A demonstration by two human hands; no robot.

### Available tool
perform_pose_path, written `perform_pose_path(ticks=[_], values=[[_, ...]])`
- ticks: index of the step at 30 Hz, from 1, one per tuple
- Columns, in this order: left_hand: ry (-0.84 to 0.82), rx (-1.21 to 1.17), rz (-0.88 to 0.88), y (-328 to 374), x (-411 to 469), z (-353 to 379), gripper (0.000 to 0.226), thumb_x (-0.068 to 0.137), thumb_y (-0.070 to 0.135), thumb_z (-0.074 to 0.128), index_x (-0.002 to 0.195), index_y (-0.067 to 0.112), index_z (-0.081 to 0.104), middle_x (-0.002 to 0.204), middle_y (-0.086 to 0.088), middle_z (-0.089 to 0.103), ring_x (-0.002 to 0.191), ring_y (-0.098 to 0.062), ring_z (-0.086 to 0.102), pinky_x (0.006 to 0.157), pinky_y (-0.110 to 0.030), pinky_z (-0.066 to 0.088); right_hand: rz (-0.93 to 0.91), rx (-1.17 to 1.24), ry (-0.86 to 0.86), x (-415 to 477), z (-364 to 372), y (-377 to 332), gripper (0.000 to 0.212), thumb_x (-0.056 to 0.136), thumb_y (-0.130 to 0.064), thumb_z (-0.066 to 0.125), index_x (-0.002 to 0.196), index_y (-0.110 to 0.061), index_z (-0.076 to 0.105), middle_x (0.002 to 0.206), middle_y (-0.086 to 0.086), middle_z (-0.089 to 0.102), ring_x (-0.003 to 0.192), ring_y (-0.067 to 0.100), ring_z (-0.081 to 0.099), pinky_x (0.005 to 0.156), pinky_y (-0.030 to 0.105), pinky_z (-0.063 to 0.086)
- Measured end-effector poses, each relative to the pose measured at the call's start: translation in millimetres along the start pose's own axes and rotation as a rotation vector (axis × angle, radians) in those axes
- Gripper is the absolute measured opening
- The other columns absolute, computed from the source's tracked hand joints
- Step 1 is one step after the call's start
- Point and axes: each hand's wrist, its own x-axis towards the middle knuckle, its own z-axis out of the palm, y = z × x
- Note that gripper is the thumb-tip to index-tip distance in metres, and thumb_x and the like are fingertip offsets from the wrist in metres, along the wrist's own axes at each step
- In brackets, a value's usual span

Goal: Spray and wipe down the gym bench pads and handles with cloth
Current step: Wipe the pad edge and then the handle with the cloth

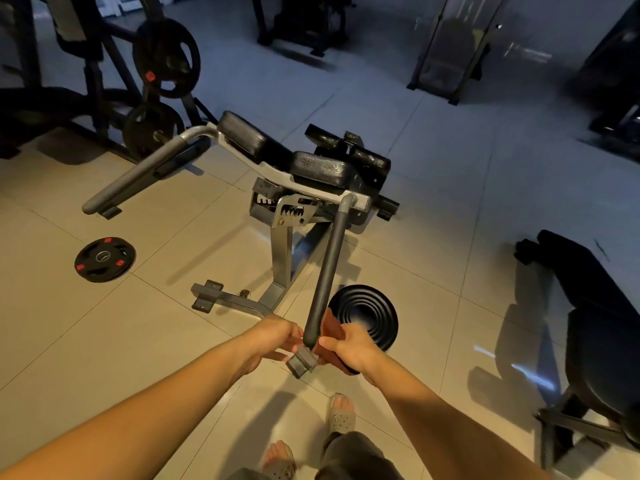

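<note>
The near handle (325, 271) of the gym bench (287, 188) was being wiped at its lower end. A reddish-brown cloth (333, 327) was held in the right hand (349, 344), whose fingers were closed on it and pressed it against the right side of the grip tube. The left hand (273, 336) was positioned just beside the tube's tip, with fingers curled loosely toward the square end piece (302, 361); whether it was touching the tube or only near it could not be determined. No spray bottle was visible.

The bench pads (277, 150) were located farther away, above the toothed adjuster, and the far handle (145, 171) extended to the left. No sign was visible that either had been wiped.

For the step to be done well, the cloth would best be wrapped fully around the tube rather than pressed to one side, so that the whole circumference is covered in one pass. The stroke would best be run along the full length from the tip up to the bend, under steady pressure. Steadying of the handle by the left hand appeared advisable. The tip deserved particular attention, since residue tends to collect there. A black ribbed disc (363, 317) lay on the floor directly beyond the hands and was well kept clear of.
</note>
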Motion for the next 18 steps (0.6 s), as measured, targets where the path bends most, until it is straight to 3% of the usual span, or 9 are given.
perform_pose_path(ticks=[1,4,7,10,13,16,18], values=[[0.009,0.013,0.017,4.4,-0.5,-0.7,0.023,0.09,0.005,0.059,0.109,0.004,0.072,0.104,-0.016,0.076,0.089,-0.019,0.07,0.076,-0.031,0.057,-0.004,0.046,0.032,-5.9,-7.1,-4.5,0.009,0.095,-0.011,0.068,0.099,-0.003,0.072,0.09,0.011,0.078,0.078,0.022,0.076,0.077,0.04,0.063],[0.078,0.005,0.133,22.2,-3.2,0.4,0.02,0.092,0.002,0.059,0.106,0.005,0.073,0.103,-0.013,0.075,0.099,-0.025,0.069,0.078,-0.033,0.055,-0.032,0.178,0.113,-20.8,-35.8,-23.0,0.008,0.098,-0.007,0.065,0.096,0.0,0.069,0.079,0.008,0.074,0.057,0.004,0.07,0.053,0.014,0.051],[0.103,-0.003,0.285,44.9,-5.1,11.9,0.018,0.091,0.0,0.062,0.099,0.009,0.076,0.097,-0.009,0.074,0.092,-0.021,0.068,0.076,-0.03,0.054,-0.061,0.286,0.119,-26.5,-67.8,-41.2,0.017,0.1,-0.022,0.064,0.097,-0.006,0.068,0.071,-0.001,0.071,0.051,-0.001,0.067,0.049,0.011,0.047],[0.104,0.04,0.406,70.5,-2.1,34.6,0.017,0.09,0.001,0.065,0.095,0.014,0.076,0.09,-0.006,0.075,0.084,-0.017,0.068,0.077,-0.029,0.051,-0.025,0.372,0.104,-19.3,-92.6,-52.5,0.031,0.1,-0.036,0.063,0.107,-0.007,0.07,0.079,0.004,0.078,0.069,0.012,0.074,0.063,0.023,0.056],[0.091,0.106,0.5,94.4,6.0,66.0,0.013,0.087,0.014,0.075,0.099,0.018,0.076,0.087,-0.006,0.073,0.076,-0.01,0.065,0.08,-0.032,0.053,-0.002,0.477,0.119,-11.5,-119.8,-53.2,0.036,0.1,-0.037,0.062,0.117,-0.006,0.069,0.105,0.017,0.077,0.094,0.027,0.073,0.089,0.04,0.056],[0.072,0.177,0.532,118.1,17.0,104.5,0.04,0.076,0.038,0.086,0.111,0.024,0.072,0.1,-0.004,0.072,0.092,-0.013,0.07,0.091,-0.033,0.056,-0.02,0.582,0.068,-4.2,-157.5,-47.6,0.031,0.103,-0.027,0.055,0.122,-0.006,0.067,0.111,0.017,0.076,0.106,0.031,0.071,0.1,0.047,0.054],[0.113,0.204,0.539,137.1,24.2,133.2,0.047,0.077,0.035,0.089,0.117,0.023,0.068,0.105,-0.002,0.069,0.096,-0.015,0.068,0.088,-0.03,0.055,-0.041,0.633,0.035,2.3,-188.9,-40.3,0.028,0.102,-0.017,0.052,0.123,-0.004,0.065,0.114,0.021,0.074,0.109,0.034,0.069,0.102,0.052,0.052]])
